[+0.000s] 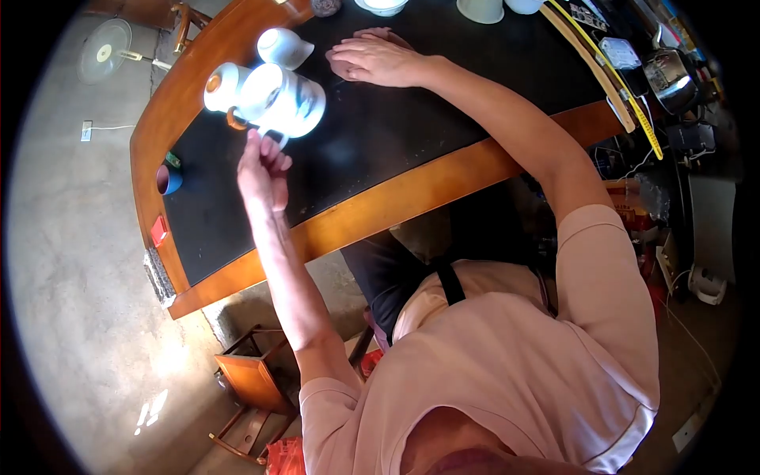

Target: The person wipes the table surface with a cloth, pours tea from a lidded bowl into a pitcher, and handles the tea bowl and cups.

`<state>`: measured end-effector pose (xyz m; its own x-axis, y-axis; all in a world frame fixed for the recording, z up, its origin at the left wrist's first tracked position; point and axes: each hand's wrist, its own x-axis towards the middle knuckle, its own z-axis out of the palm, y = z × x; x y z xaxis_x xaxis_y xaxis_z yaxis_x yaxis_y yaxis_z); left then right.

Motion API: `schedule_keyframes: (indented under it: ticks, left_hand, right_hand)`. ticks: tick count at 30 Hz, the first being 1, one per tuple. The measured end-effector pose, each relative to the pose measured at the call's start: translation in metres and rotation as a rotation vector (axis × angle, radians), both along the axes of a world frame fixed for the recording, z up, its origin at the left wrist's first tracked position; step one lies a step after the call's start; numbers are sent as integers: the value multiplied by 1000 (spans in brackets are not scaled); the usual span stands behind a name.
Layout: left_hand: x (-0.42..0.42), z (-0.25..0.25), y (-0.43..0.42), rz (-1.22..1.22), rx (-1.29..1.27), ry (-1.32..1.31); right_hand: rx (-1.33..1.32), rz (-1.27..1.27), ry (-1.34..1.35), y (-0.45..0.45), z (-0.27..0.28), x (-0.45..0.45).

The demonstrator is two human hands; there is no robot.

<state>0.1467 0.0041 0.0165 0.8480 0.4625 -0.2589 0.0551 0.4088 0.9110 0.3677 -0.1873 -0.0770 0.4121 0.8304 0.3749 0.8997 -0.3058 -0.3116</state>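
My left hand [264, 170] has its fingers closed on the handle of a white mug [297, 103], which is washed out by glare. Close beside the mug are a white jar-like vessel [223, 85] with an orange-brown spot and a small white spouted pitcher [283, 49]. An orange-brown handle [236, 119] shows next to the mug; which vessel it belongs to I cannot tell. Farther back, my right hand [380, 62] presses on a bunched brownish-pink cloth [340, 66] against the black tabletop [396, 134], its fingers over the cloth.
A blue cup [168, 180] and a red packet [159, 230] are at the table's left side. White bowls [480, 9] stand along the far edge. A yellow measuring stick [633, 103], a metal kettle [671, 77] and cables crowd the right. A wooden chair [255, 381] stands below left.
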Motion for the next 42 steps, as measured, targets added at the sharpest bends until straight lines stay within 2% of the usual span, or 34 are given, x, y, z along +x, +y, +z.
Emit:
schedule_keyframes:
  ticks: [2, 6, 7, 13, 16, 19, 20, 24, 26, 30, 31, 32, 34, 36, 40, 42]
  left_hand:
    - [-18, 19, 6, 10, 37, -40]
    - [-51, 59, 12, 123, 86, -106]
    - [-58, 67, 9, 182, 168, -98]
    - [-81, 71, 21, 194, 210, -96]
    - [-84, 63, 17, 220, 138, -74]
    - [-87, 57, 9, 203, 156, -59]
    - [-86, 55, 6, 207, 156, -47]
    - [-81, 37, 4, 184, 93, -27]
    - [-75, 27, 2, 192, 77, -33]
    - [-67, 14, -4, 176, 48, -41]
    - [-67, 13, -3, 175, 36, -49]
    - [-67, 12, -2, 177, 23, -54]
    - [-73, 17, -2, 220, 29, -53]
    - [-84, 24, 3, 220, 44, -70]
    - [-109, 38, 11, 272, 50, -112]
    - [-121, 42, 16, 301, 60, -118]
  right_hand:
    - [-108, 46, 51, 12, 16, -2]
    - [13, 204, 44, 54, 11, -11]
    - [18, 222, 67, 64, 15, -19]
    - [29, 440, 93, 90, 14, -77]
    - [32, 394, 40, 60, 15, -57]
    - [-12, 144, 94, 1, 26, -29]
    - [-26, 5, 53, -16, 17, -18]
    - [28, -250, -13, -94, 17, -9]
    - [48, -428, -66, -113, 24, -19]
    - [33, -546, -26, -111, 23, -24]
    - [93, -483, 185, -104, 48, -37]
    - [223, -398, 217, -93, 42, -38]
    - [229, -256, 237, -64, 39, -48]
    - [227, -163, 177, -19, 23, -61]
    - [32, 269, 71, 74, 23, -100]
    - [174, 292, 63, 116, -15, -100]
